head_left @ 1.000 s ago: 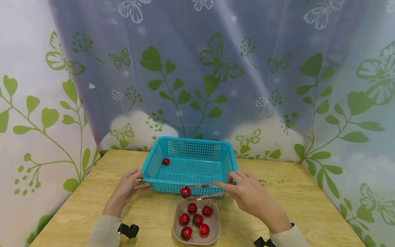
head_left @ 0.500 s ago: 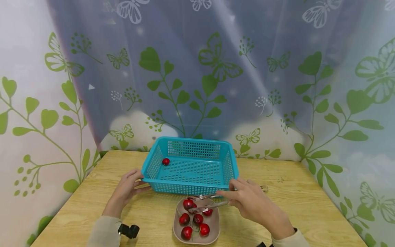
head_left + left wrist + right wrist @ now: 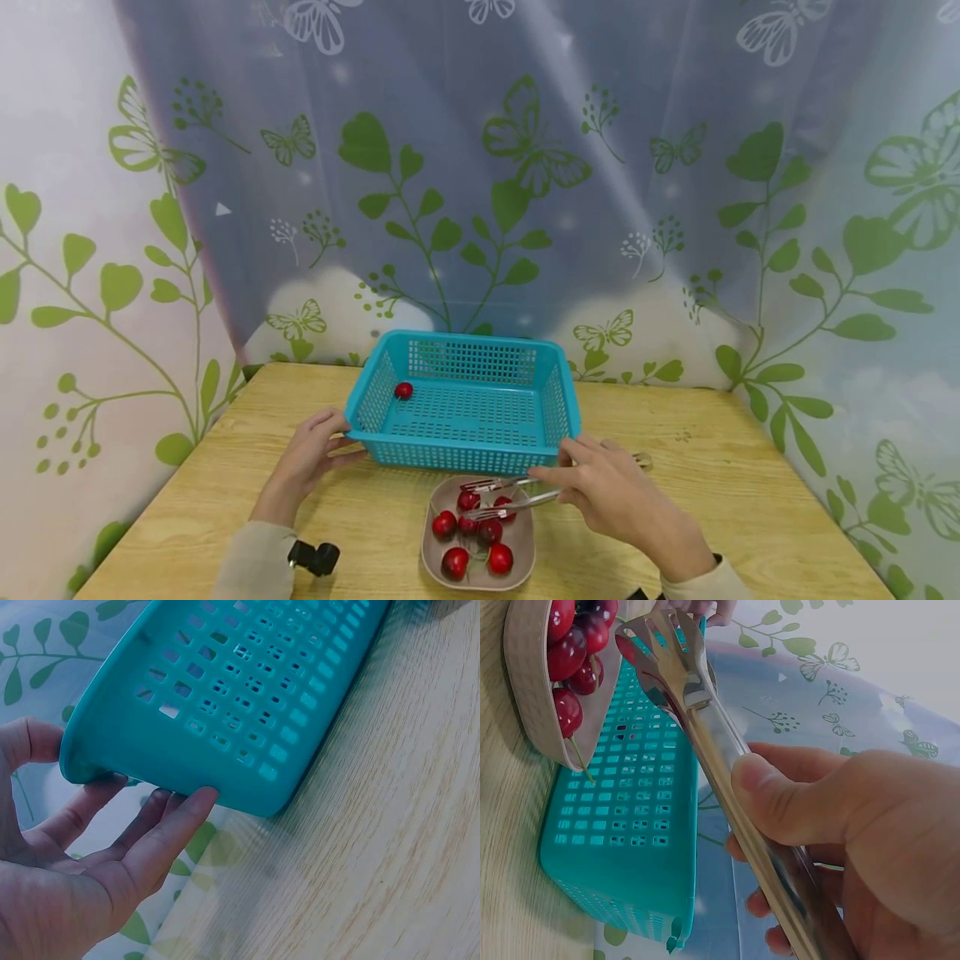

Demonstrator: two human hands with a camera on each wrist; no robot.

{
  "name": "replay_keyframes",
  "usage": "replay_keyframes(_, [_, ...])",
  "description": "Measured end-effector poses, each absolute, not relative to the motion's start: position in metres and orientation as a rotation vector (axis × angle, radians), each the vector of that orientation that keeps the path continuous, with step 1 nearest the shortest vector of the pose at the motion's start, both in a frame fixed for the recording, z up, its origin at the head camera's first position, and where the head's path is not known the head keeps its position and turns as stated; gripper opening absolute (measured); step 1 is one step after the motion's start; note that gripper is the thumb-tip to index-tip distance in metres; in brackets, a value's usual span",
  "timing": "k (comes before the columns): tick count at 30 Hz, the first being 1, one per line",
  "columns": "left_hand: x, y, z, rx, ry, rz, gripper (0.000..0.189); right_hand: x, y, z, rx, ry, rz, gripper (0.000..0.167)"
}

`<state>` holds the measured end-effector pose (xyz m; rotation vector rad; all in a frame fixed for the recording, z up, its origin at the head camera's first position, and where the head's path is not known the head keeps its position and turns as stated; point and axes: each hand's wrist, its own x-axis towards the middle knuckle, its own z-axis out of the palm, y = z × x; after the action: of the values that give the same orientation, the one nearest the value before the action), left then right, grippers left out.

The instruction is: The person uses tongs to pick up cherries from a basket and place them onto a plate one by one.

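My right hand (image 3: pixel 611 496) grips metal tongs (image 3: pixel 731 761), thumb on one arm and fingers round the other side. In the head view the fork-like tips stand apart over a pinkish-beige bowl (image 3: pixel 435 560) of several dark red cherries (image 3: pixel 455 563). Whether the tips touch a cherry I cannot tell. My left hand (image 3: pixel 97 847) holds the left end of a turquoise perforated basket (image 3: pixel 225 697): the thumb is at its rim, one finger under the rim, and other fingertips against the outer wall. A single cherry (image 3: pixel 403 391) lies inside the basket at its left.
The basket stands on a wood-grain table (image 3: pixel 360 533), right behind the bowl. A patterned curtain (image 3: pixel 480 167) with green leaves and butterflies hangs behind the table and along both sides. The loop end of the tongs sticks out behind my right hand.
The tongs held a cherry above the bowl's back edge, then came down toward me into the bowl. That cherry now lies among the others, which have shifted slightly. My left hand stays put.
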<state>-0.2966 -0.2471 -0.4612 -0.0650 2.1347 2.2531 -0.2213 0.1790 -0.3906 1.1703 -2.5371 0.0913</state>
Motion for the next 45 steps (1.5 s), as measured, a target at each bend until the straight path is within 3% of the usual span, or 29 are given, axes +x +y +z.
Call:
replay_keyframes(13, [-0.2951,-0.2468,-0.4597,-0.039,2.118,2.262,0.015,-0.2203,0.1809,-0.3899,1.128,-2.645,0.128,0.052])
replay_keyframes(27, [-0.2960,-0.2475,-0.4612,-0.060,2.120,2.258,0.013,-0.2234,0.1752,-0.3887,1.140,-2.462,0.227,0.043])
replay_keyframes(45, [-0.2948,-0.2477,-0.4597,-0.038,2.118,2.252,0.013,-0.2287,0.1714,-0.3931,1.129,-2.406,0.253,0.051])
